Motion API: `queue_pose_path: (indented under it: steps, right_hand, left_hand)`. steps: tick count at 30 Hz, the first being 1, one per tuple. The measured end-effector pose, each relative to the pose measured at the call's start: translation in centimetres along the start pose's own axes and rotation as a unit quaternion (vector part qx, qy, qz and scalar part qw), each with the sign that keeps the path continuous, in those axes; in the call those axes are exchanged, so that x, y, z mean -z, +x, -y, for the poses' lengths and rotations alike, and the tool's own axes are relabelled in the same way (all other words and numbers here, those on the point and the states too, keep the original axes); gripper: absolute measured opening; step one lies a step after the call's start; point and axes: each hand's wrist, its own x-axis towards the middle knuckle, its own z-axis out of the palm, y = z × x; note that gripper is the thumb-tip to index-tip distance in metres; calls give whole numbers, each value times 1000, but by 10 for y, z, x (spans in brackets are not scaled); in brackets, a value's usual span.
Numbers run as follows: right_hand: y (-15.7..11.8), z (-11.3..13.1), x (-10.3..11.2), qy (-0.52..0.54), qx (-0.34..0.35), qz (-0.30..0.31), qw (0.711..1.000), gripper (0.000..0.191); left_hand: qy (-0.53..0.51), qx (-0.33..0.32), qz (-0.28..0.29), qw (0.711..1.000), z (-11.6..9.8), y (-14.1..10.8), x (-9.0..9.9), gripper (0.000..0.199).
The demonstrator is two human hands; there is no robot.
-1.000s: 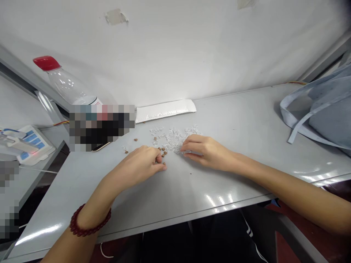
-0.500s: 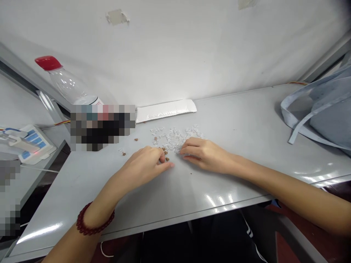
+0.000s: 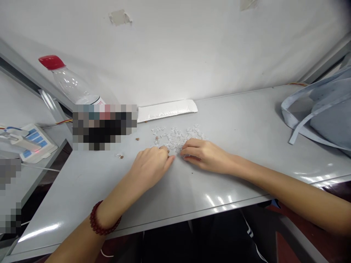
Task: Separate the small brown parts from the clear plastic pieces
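Small clear plastic pieces lie scattered on the grey table. My left hand, palm down, is just left of them, its fingers curled over small brown bits; its thumb points right and its fingertips are mostly hidden. On the right edge of the pile, my right hand has its fingers curled and pinched on a clear piece. More brown bits lie to the left, one alone and one beside a clear piece.
A white padded strip lies by the wall. At the left are a clear bottle with a red cap, a blurred dark object and a power strip. A pale blue cloth bag rests at the right.
My left hand has shifted right, now covering most of the brown bits that showed beside it. The brown bit at the far left has moved slightly. My right hand has barely moved.
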Motion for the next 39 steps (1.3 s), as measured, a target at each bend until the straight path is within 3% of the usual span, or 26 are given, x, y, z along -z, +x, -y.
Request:
queue_pose_path:
  steps: [4, 7, 11, 15, 20, 28, 36, 39]
  right_hand:
    - [0, 0, 0, -1, 2, -12, 1000, 22]
    - [1, 0, 0, -3, 10, -34, 999, 20]
    - [2, 3, 0, -3, 27, -93, 995, 18]
    - [2, 9, 1, 6, 47, -162, 986, 16]
    - [0, 13, 3, 20, 46, -169, 984, 18]
    - [0, 16, 4, 27, 58, -190, 980, 12]
    - [-1, 17, 4, 42, 56, -237, 969, 10]
    - [-1, 19, 5, 67, 52, -260, 962, 11]
  left_hand:
    - [17, 9, -18, 1000, -1, 2, -2, 26]
    - [-95, -15, -14, 995, -2, 0, 2, 22]
    - [-333, -57, 26, 941, -4, -4, 8, 25]
    - [-401, -63, 7, 914, -8, -5, 8, 25]
    - [-479, -23, 31, 877, -8, -4, 9, 31]
    - [-504, -33, 56, 861, -3, -2, 10, 36]
    - [-477, -46, 11, 878, -3, -1, 6, 36]
    - [-497, -61, 19, 865, -3, 0, 4, 35]
